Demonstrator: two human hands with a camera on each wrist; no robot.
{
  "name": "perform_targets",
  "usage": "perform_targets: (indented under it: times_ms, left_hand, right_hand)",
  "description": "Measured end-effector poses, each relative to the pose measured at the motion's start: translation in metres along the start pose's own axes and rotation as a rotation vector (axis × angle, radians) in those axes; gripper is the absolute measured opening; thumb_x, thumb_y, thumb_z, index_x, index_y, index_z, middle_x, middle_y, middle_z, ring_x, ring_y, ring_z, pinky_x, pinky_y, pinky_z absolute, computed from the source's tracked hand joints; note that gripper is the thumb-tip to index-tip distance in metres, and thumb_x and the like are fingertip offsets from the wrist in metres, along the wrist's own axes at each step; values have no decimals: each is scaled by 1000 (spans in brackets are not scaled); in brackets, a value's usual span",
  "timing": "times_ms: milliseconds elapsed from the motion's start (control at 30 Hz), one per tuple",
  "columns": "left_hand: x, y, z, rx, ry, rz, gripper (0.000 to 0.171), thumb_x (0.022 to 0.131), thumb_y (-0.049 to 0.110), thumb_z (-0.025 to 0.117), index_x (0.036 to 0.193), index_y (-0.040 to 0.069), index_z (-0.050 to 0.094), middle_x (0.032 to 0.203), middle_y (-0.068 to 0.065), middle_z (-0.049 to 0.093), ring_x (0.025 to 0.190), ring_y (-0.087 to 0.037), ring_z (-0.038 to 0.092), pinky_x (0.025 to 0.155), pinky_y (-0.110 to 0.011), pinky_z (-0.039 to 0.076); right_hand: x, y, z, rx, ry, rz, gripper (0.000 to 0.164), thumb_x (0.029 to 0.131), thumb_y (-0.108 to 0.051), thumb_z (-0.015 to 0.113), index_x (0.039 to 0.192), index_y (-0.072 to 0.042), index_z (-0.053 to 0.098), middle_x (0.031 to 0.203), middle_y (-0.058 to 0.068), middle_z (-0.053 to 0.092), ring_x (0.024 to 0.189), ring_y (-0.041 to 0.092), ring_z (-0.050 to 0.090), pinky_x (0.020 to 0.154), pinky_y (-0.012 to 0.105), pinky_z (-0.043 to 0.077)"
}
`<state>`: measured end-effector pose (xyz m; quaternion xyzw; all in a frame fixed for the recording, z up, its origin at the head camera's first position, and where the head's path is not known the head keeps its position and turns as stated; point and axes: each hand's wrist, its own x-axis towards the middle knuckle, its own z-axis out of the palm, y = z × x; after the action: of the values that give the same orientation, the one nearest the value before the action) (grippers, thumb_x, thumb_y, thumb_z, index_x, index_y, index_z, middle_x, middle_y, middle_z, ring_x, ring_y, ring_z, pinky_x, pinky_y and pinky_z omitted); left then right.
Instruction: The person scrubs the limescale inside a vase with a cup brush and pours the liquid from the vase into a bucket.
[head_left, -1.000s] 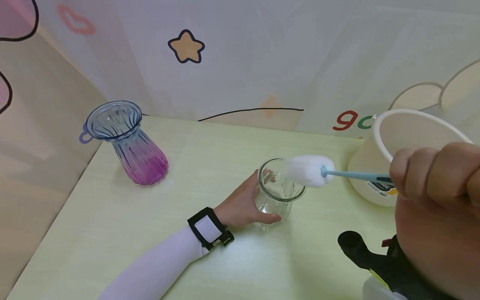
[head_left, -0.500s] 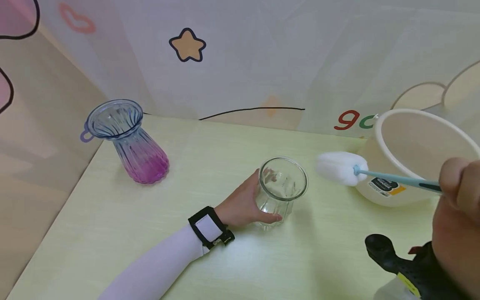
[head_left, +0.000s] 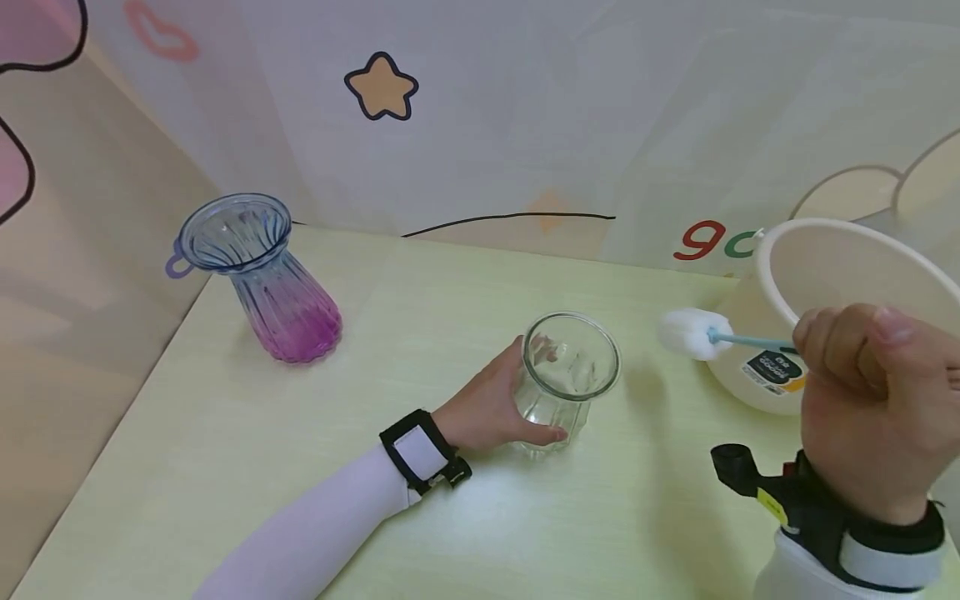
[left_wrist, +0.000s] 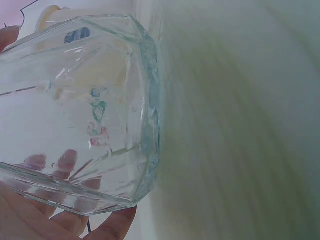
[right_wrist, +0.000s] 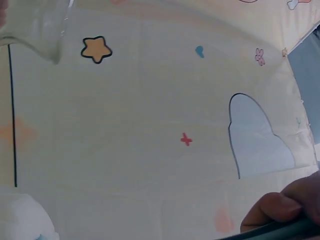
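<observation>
My left hand (head_left: 487,408) grips a clear faceted glass vase (head_left: 566,383) that stands upright on the table, thumb on the near side and fingers round the back. In the left wrist view the thick glass base (left_wrist: 150,120) fills the left side, with fingertips behind it. Raised at the right, my right hand (head_left: 877,392) holds a blue-handled cleaning brush (head_left: 750,340). Its white, soft head (head_left: 686,333) points left, apart from the vase. In the right wrist view, only part of the handle (right_wrist: 275,231) and the head (right_wrist: 25,217) show.
A cream bucket (head_left: 772,308) with a black label stands behind my right hand, partly hidden by it. At the left back, a blue-and-pink fluted glass vase (head_left: 288,308) stands upright. A printed cloth (head_left: 510,108) hangs behind the pale table (head_left: 375,333).
The brush has moved right, from over the clear vase's mouth to in front of the bucket. My right hand and wrist show more fully now. My left hand keeps its grip on the vase.
</observation>
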<state>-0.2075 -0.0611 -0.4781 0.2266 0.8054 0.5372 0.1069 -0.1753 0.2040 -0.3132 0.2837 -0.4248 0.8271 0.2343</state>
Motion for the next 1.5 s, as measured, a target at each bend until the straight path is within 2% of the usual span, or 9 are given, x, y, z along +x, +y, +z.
perform_targets:
  times_ms: [133, 367, 700, 900, 1000, 1133, 1200, 1300, 1500]
  left_hand:
    - [0, 0, 0, 4, -2, -3, 111, 71, 32, 97, 157, 25, 28, 155, 5, 47, 145, -18, 44, 120, -43, 38]
    - [1, 2, -1, -1, -11, 2, 106, 71, 33, 96, 154, 27, 30, 155, 2, 48, 145, -20, 45, 119, -41, 40]
    - [1, 1, 0, -16, -12, 6, 103, 71, 32, 96, 152, 26, 32, 155, 1, 48, 145, -17, 44, 119, -41, 40]
    - [1, 1, -1, -14, -8, 0, 103, 71, 33, 96, 152, 26, 33, 156, 3, 48, 146, -14, 43, 119, -41, 39]
    - [1, 1, -1, -12, -7, -6, 103, 71, 33, 96, 152, 26, 32, 155, 4, 47, 147, -12, 41, 120, -41, 39]
    - [1, 1, -1, -5, -5, -14, 103, 71, 32, 96, 152, 27, 32, 155, 5, 46, 146, -12, 42, 120, -42, 39]
    - [1, 0, -2, 3, -3, -15, 104, 71, 34, 96, 152, 28, 32, 155, 6, 46, 145, -13, 43, 119, -42, 39]
    - [0, 1, -2, 7, 0, -17, 105, 70, 35, 97, 153, 29, 32, 154, 6, 46, 144, -14, 44, 118, -42, 40]
    - [0, 1, -2, 2, 4, -16, 105, 69, 34, 97, 153, 29, 33, 152, 7, 48, 143, -13, 44, 118, -42, 40]
  right_hand:
    - [3, 19, -3, 23, 29, -46, 47, 90, 16, 45, 52, 3, 20, 56, 3, 22, 51, 14, 25, 55, 24, 16]
    - [5, 49, -23, -33, 55, -36, 45, 91, 15, 51, 51, 12, 31, 54, 4, 23, 50, 15, 26, 53, 24, 15]
    - [1, 85, -52, -81, 157, -87, 43, 90, 11, 53, 52, 13, 32, 54, 4, 24, 50, 15, 25, 52, 24, 16]
    - [-9, 93, -70, -182, 209, -39, 48, 97, 7, 52, 54, 8, 31, 56, 6, 30, 51, 18, 30, 51, 25, 24]
    - [-15, 88, -78, -310, 205, 11, 48, 105, -2, 50, 60, 9, 37, 60, 8, 38, 54, 20, 42, 54, 24, 41]
    - [-26, 79, -88, -601, 99, 33, 48, 110, -7, 42, 70, 17, 46, 70, 4, 58, 70, 17, 64, 76, 26, 53]
    - [-32, 73, -93, -785, 36, 23, 47, 110, -8, 42, 76, 21, 52, 80, -3, 67, 83, 11, 68, 84, 23, 50]
    - [-42, 63, -100, -1031, -37, 33, 44, 111, -11, 43, 89, 19, 64, 95, -15, 68, 95, 2, 62, 89, 18, 41]
    - [-66, 43, -111, -1347, -73, 178, 37, 111, -17, 45, 109, 3, 76, 87, -24, 48, 88, -6, 44, 76, 18, 29]
